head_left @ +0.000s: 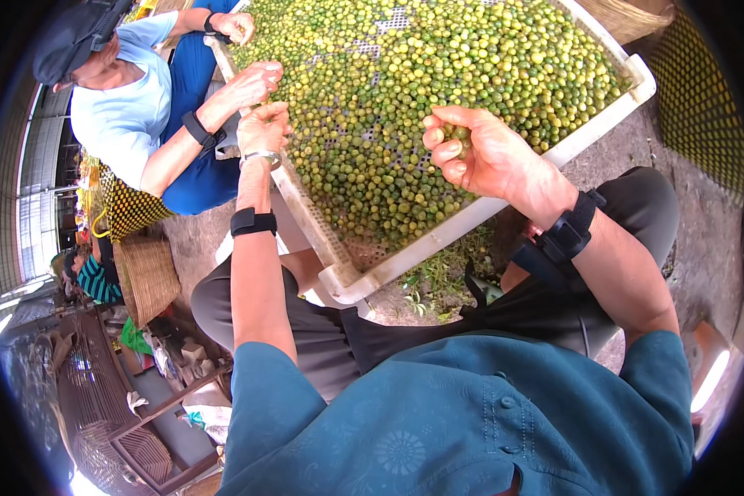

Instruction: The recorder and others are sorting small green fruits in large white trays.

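A white perforated plastic tray (465, 224) is spread with small round green and yellow citrus fruits (397, 180). Above its near right part, my right hand (480, 152) curls palm up around several green fruits (457, 135). At the tray's left rim is my left hand (264, 129), with a metal bangle at the wrist; its fingers are bent together, and whether they pinch a fruit cannot be told. Black straps with small devices circle both my wrists.
A person in a light blue shirt (121, 108) sits at the left, both hands by the tray's left edge. Woven baskets (146, 279) stand at left and upper right, some with black-and-yellow mesh (697, 105). Leaves (437, 285) lie on the floor beneath the tray's near edge. Another person (96, 276) is farther back left.
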Tool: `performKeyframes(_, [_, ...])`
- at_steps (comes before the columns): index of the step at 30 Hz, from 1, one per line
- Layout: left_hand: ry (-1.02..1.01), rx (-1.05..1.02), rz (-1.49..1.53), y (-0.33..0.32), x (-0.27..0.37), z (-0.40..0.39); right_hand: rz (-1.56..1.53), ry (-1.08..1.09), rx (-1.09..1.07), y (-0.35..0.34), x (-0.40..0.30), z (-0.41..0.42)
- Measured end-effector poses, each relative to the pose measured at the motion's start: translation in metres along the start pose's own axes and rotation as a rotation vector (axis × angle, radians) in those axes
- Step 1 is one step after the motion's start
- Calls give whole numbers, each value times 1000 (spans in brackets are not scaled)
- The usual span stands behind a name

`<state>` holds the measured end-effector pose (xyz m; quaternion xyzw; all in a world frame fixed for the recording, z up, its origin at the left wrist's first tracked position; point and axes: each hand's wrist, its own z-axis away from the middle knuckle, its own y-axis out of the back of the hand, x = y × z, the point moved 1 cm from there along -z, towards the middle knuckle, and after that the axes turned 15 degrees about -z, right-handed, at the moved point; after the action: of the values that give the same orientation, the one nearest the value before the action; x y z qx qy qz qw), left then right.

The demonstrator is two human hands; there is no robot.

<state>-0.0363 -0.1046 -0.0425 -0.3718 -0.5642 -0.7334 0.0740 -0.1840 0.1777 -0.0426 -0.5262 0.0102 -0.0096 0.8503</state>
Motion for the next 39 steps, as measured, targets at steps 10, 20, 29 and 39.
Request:
performKeyframes(10, [-594,-72,-716,-19,13,-1,60,7,38,0,3,-1])
performKeyframes(20, [-418,-183,-751,-20,23,-6,79,62,28,1,5,-1])
performKeyframes(29, [-415,-221,-941,-15,31,-2,64,19,-86,6,-1,0])
performKeyframes(39, [-611,-136,-999,-19,25,-7,93,68,-64,-4,-2,6])
